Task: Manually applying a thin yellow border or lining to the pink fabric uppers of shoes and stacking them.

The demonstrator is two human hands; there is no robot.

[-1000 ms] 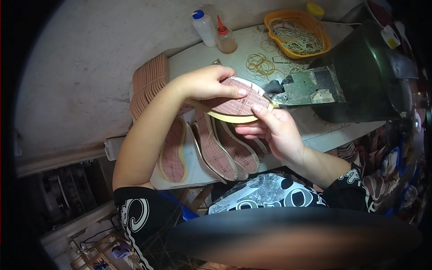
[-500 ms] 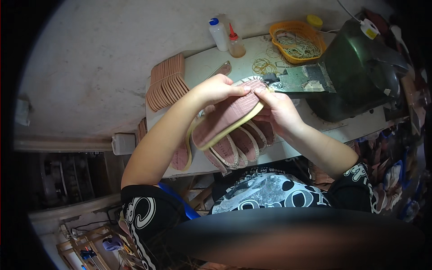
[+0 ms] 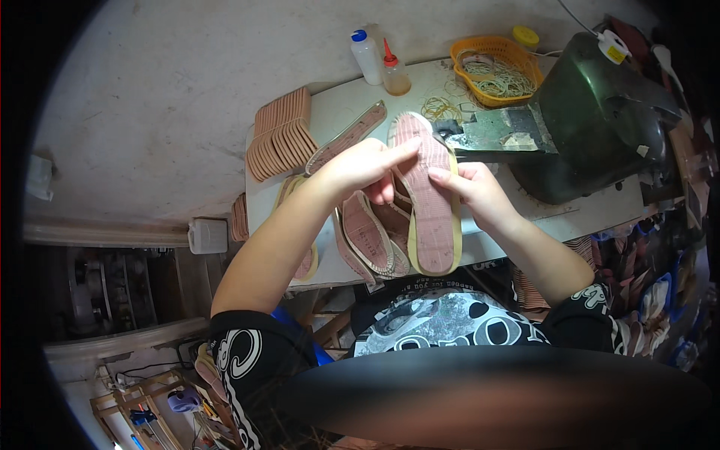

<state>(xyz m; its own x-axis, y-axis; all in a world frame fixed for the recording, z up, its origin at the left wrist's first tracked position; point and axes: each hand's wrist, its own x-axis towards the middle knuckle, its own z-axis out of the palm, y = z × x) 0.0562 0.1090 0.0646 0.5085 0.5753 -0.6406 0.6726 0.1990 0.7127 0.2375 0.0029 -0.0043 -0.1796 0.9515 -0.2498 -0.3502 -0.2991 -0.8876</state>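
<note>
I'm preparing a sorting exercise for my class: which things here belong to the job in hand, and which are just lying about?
Probably part of the job:
yellow-edged pink shoe sole, held by the left hand and right hand
similar pink soles nearby
dark green machine

Apparently just lying about:
blue-capped bottle
red-tipped bottle
orange basket
loose rubber bands

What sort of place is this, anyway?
Probably a small shoe workshop: a pink sole is being held, a stack of soles lies on the table, and a dark green machine stands there too.
</note>
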